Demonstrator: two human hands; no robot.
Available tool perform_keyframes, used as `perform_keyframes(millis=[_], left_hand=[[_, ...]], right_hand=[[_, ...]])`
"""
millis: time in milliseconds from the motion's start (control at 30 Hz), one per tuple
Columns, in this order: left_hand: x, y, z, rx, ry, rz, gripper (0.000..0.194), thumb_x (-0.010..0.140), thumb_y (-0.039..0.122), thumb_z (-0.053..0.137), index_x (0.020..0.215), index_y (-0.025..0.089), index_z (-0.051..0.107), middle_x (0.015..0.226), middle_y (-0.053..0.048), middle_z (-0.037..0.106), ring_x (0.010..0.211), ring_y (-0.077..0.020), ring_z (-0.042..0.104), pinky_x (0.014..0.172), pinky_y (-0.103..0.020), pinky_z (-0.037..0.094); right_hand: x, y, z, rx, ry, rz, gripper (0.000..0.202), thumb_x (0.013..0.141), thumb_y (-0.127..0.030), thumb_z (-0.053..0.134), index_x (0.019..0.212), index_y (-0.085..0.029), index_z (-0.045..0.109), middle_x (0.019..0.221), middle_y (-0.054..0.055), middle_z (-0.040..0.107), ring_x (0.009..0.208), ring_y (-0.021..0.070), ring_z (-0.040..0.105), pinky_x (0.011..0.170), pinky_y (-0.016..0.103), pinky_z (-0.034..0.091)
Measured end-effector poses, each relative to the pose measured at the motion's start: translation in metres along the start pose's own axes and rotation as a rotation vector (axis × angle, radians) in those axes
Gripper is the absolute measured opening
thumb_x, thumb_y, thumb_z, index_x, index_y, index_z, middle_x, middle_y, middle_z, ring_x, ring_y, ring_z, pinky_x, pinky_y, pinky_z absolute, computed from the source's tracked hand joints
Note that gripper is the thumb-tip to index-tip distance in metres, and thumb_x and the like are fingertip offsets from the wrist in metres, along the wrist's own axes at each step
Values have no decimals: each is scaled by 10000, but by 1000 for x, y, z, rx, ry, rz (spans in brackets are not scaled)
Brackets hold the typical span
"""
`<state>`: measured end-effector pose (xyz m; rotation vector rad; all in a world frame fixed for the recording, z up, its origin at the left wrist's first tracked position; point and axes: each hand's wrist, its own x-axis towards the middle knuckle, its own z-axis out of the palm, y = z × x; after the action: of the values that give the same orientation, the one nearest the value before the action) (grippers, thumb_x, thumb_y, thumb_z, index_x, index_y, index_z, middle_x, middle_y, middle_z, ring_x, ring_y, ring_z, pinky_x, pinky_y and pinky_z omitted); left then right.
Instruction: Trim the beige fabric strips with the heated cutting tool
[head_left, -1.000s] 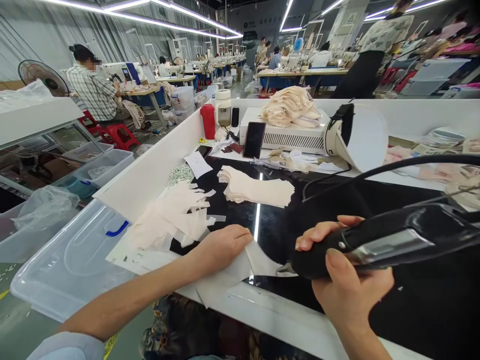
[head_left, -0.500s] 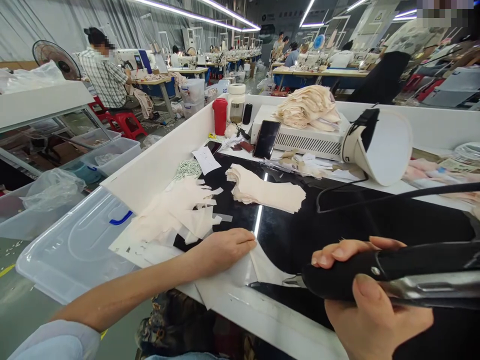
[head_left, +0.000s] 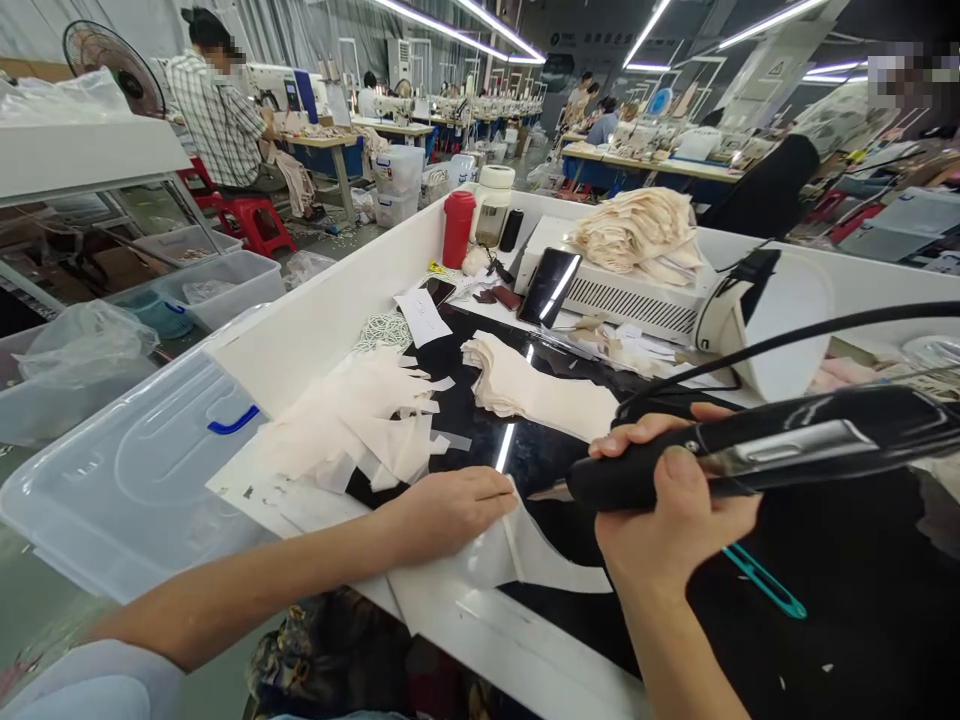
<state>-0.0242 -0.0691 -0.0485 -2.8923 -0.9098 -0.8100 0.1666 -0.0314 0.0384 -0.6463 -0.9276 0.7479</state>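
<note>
- Pinching pale fabric piece point(head_left: 546, 560) at upper edge with left hand point(head_left: 450, 515), thumb and fingertips pressed together, presumably to steady it.
- Lying close to white table edge point(head_left: 547, 645), partly over black work surface point(head_left: 832, 530), stretched from left hand toward right wrist; likely placed for reach.
- Gripping black handheld tool point(head_left: 795, 440) with right hand point(head_left: 675, 520), fingers wrapped over far side, thumb on near side, probably for aim.
- Pointing metal tip point(head_left: 553, 492) toward left fingertips, just beside fabric; can't tell from this angle whether touching or hovering.
- Letting cable point(head_left: 825, 325) run off right, apparently clear of fabric.
- Keeping neat stack point(head_left: 544, 385) beyond left hand, apart from loose heap point(head_left: 337, 425) at left, seemingly to avoid mixing.
</note>
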Motion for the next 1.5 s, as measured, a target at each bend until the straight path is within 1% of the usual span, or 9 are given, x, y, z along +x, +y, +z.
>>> perform_keyframes(millis=[200, 367, 533, 633, 900, 1133, 1333, 1400, 1500], left_hand=[[2, 3, 3, -18, 18, -19, 290, 1071, 38, 501, 1293, 48, 688, 1282, -150, 753, 1253, -228, 707, 1107, -332, 617], [2, 5, 6, -25, 5, -34, 306, 1073, 40, 500, 1314, 62, 687, 1297, -139, 754, 1274, -215, 700, 1119, -331, 617], [1, 5, 7, -7, 34, -28, 310, 1083, 45, 482, 1306, 59, 696, 1291, -141, 757, 1257, -211, 711, 1108, -324, 624], [1, 5, 6, 0, 48, -20, 299, 1078, 43, 497, 1304, 47, 694, 1286, -145, 758, 1247, -220, 716, 1103, -326, 625], [0, 3, 4, -20, 14, -28, 301, 1057, 29, 529, 1312, 67, 685, 1313, -157, 747, 1278, -211, 707, 1124, -329, 615], [-1, 2, 1, -29, -1, -25, 288, 1059, 43, 526, 1287, 97, 695, 1328, -162, 734, 1276, -233, 708, 1095, -352, 629], [0, 2, -2, -18, 48, -18, 265, 1050, 46, 541, 1255, 101, 700, 1297, -148, 733, 1226, -238, 721, 1055, -340, 643], [0, 2, -3, -15, 51, -15, 253, 1058, 54, 535, 1242, 101, 702, 1287, -143, 733, 1216, -239, 722, 1050, -341, 645], [0, 2, -5, -13, 42, -13, 248, 1076, 72, 522, 1247, 102, 699, 1278, -142, 730, 1233, -235, 714, 1072, -346, 637]], right_hand=[[0, 9, 9, 27, -16, 32, 423, 763, -320, 864, 1114, -249, 639, 763, -60, 670, 581, 142, 627, 582, 300, 553], [-2, 7, 7, -1, -13, 28, 396, 752, -316, 850, 1095, -265, 660, 757, -69, 672, 573, 149, 622, 575, 315, 556], [-3, 5, 4, -17, -15, -6, 378, 772, -312, 837, 1104, -262, 665, 752, -66, 663, 571, 147, 617, 576, 312, 552], [-3, 6, 4, -9, -18, -1, 394, 762, -313, 851, 1097, -254, 654, 750, -62, 669, 565, 150, 626, 573, 315, 552], [-6, 5, 8, -46, 13, 25, 391, 752, -300, 839, 1082, -259, 635, 735, -72, 677, 553, 152, 623, 576, 334, 552], [-7, -2, -2, -20, 8, -1, 394, 763, -312, 856, 1091, -247, 645, 750, -63, 672, 563, 145, 640, 571, 313, 565], [-11, -3, -2, 1, 18, 24, 404, 766, -311, 866, 1097, -247, 643, 756, -63, 682, 565, 141, 637, 578, 306, 566], [-12, -2, -2, 4, 10, 25, 412, 771, -321, 873, 1102, -247, 640, 764, -62, 683, 567, 139, 639, 582, 307, 566], [-14, 0, -1, 13, -11, 22, 398, 783, -295, 865, 1108, -247, 639, 779, -57, 692, 583, 139, 648, 595, 309, 571]])
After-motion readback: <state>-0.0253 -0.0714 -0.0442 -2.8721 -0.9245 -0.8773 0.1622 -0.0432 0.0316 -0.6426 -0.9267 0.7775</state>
